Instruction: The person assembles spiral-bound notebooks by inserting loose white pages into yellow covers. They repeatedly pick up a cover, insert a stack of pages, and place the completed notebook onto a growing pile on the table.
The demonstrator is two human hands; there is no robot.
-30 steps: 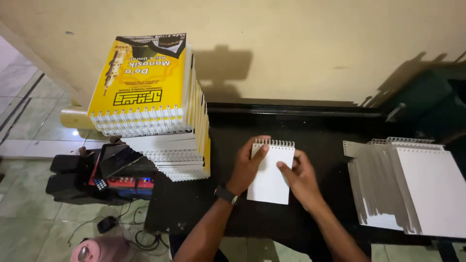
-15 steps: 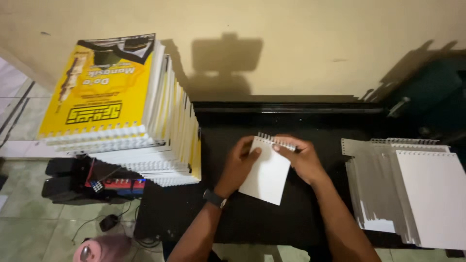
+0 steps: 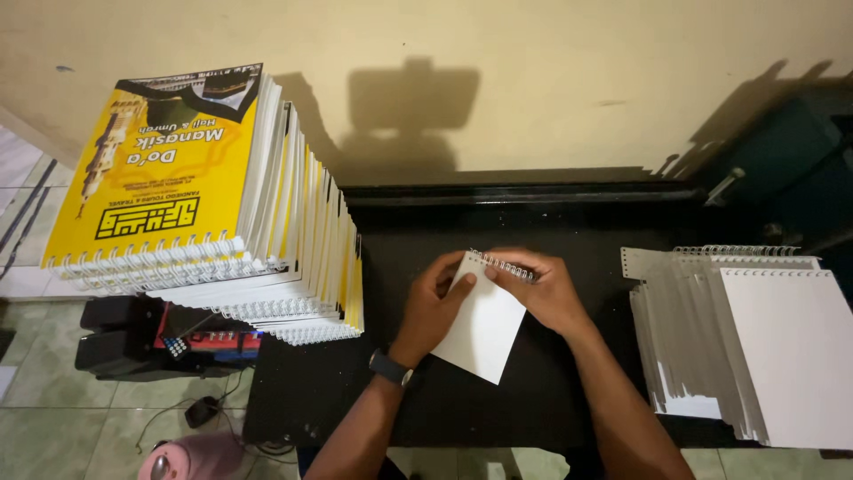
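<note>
**Both hands on a white booklet, mid-tabletop**

Your left hand (image 3: 433,307) presses on the white booklet (image 3: 484,324) w/ fingers curled at its top-left corner, thumb on the page; grip closed on the booklet's edge. Your right hand (image 3: 544,289) covers the top-right corner, fingertips pinching the wire spiral (image 3: 506,265) along the top edge. Booklet lies tilted on the black tabletop (image 3: 444,400), approx. centre, just below the wall. A wristwatch (image 3: 391,366) sits on your left wrist. Left of you: tall stack of yellow-covered spiral books (image 3: 191,213), leaning. Right: fanned pile of white punched sheets (image 3: 737,347), well apart from the booklet. Pink container (image 3: 182,458) on the floor, lower left.
</note>
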